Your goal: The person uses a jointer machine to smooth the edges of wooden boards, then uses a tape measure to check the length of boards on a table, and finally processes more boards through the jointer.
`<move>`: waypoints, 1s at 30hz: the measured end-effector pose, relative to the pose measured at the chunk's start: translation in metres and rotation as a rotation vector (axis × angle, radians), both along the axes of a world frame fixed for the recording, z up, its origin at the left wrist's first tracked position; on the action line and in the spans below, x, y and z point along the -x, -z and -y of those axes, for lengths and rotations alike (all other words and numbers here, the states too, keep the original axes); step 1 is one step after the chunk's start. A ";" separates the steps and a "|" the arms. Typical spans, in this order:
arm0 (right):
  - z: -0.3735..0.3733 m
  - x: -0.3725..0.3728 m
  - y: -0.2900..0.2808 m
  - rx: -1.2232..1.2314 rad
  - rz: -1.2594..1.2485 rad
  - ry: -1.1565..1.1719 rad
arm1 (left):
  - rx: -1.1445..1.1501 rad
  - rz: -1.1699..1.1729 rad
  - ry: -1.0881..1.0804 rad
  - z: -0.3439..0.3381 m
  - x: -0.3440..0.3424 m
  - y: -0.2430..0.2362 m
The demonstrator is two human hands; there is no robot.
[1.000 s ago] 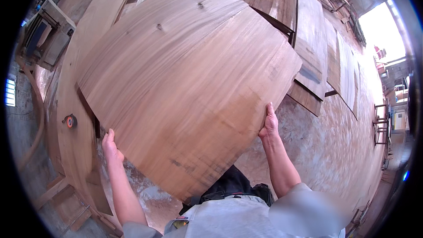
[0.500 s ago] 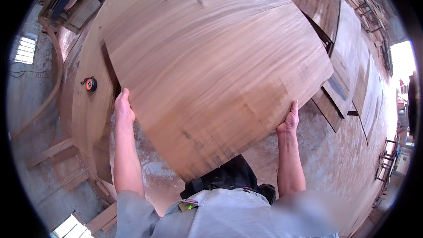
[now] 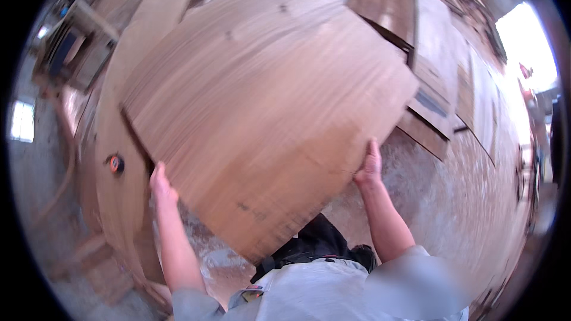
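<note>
A large wooden panel (image 3: 267, 101), pale brown with long grain and a few dark knots, spans the middle of the view. My left hand (image 3: 162, 185) grips its left edge, thumb on top and fingers hidden beneath. On the right edge, near the front, my right hand (image 3: 369, 163) clasps the panel the same way. The panel's near corner reaches close to my waist. Left of it, an orange and black tape measure (image 3: 115, 164) lies on a long pale board (image 3: 113, 202).
Stacked wooden sheets (image 3: 434, 59) lie on the dusty floor (image 3: 440, 220) at the far right. A machine (image 3: 74, 50) stands at the far left, with a hose curving down from it. Timber pieces (image 3: 107, 273) lie at the lower left.
The view has turned, so most of the surroundings sit further left. Both hands keep their hold on the panel, whose left side appears lower and nearer to me.
</note>
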State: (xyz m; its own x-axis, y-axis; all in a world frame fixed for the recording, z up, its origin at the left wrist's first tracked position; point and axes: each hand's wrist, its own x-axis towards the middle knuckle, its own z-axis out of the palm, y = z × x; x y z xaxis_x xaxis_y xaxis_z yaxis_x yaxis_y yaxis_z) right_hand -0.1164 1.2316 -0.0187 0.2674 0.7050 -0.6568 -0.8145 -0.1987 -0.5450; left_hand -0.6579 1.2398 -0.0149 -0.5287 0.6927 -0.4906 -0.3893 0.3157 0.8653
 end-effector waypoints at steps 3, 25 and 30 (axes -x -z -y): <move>0.000 0.008 -0.005 0.022 0.087 0.002 | -0.011 0.032 0.056 0.009 -0.001 -0.003; 0.023 0.011 0.013 0.116 0.288 -0.167 | 0.027 -0.040 0.095 -0.027 0.045 0.020; 0.082 -0.035 -0.003 0.128 0.150 -0.226 | 0.036 -0.033 0.084 -0.030 0.072 0.026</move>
State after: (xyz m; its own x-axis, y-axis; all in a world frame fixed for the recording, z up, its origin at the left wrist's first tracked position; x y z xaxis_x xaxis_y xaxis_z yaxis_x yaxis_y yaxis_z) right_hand -0.0815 1.1498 -0.0156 0.2143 0.6720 -0.7089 -0.6542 -0.4402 -0.6150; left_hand -0.7301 1.2694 -0.0412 -0.4858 0.7176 -0.4990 -0.3319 0.3767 0.8648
